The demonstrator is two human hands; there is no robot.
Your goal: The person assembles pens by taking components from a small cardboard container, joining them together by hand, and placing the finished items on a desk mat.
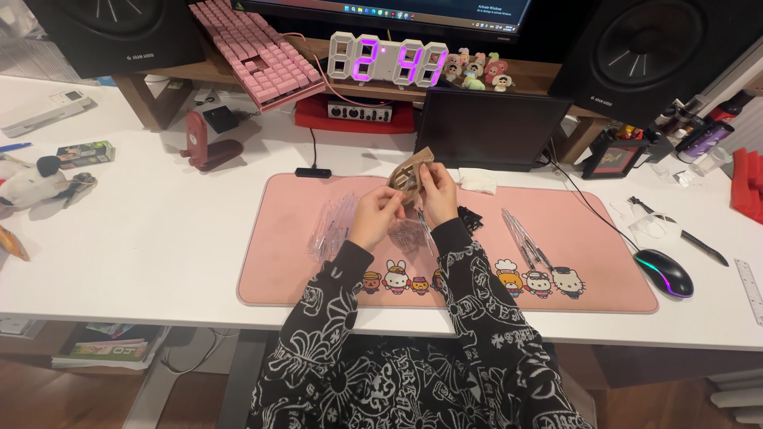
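Both my hands are raised over the pink desk mat [604, 270] and hold a small tan, cut-out piece [408, 172] between them. My left hand [376, 216] grips its lower left side; my right hand [438, 193] pinches its right edge. Thin clear plastic strips [332, 225] lie on the mat just left of my left hand. Another clear bundle [524, 238] lies to the right of my right hand, beside some small black bits [470, 218]. Black patterned sleeves cover both forearms.
A dark tablet [487, 127] stands behind the mat. Behind it are a glowing digital clock [388, 61], a pink keyboard [256, 49] and two black speakers. A lit mouse [664, 272], a black pen [683, 234] and a ruler [749, 290] lie right. A red stapler-like tool [208, 141] stands left.
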